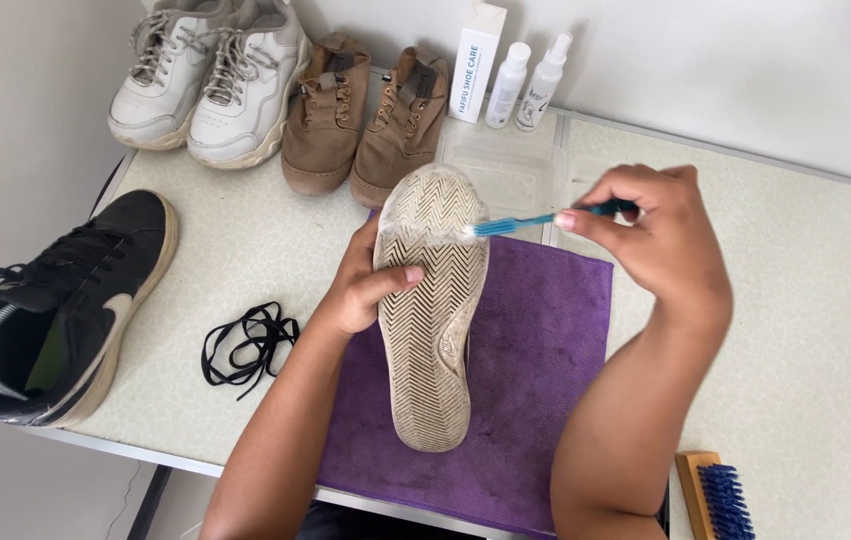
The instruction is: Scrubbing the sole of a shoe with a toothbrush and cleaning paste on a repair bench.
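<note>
1. Closest to the camera were the two forearms, coming up from the bottom edge over a purple cloth (546, 340) spread on the speckled table (826, 330).
2. Far left, a black sneaker (66, 310) sat on its own at the table's edge, laces out, with a loose black lace (246, 345) in a tangle just beside it.
3. At the back left were a pair of white sneakers (211, 75), then a pair of tan shoes (366, 115) right next to them.
4. The left hand (366, 285) was wrapped around the side of a shoe (431, 310), thumb pressed across the sole. That shoe was sole-up over the cloth, toe pointing away, its zigzag tread pretty grimy.
5. The right hand (661, 235) was pinching a teal toothbrush (546, 217) by the handle, fingers curled, bristles touching the sole near the toe.
6. Behind it lay a clear tray (506, 170), and against the wall a white box (477, 62) and two white bottles (526, 85).
7. Bottom right corner, a wooden brush (716, 495) with blue bristles, partly cut off.
</note>
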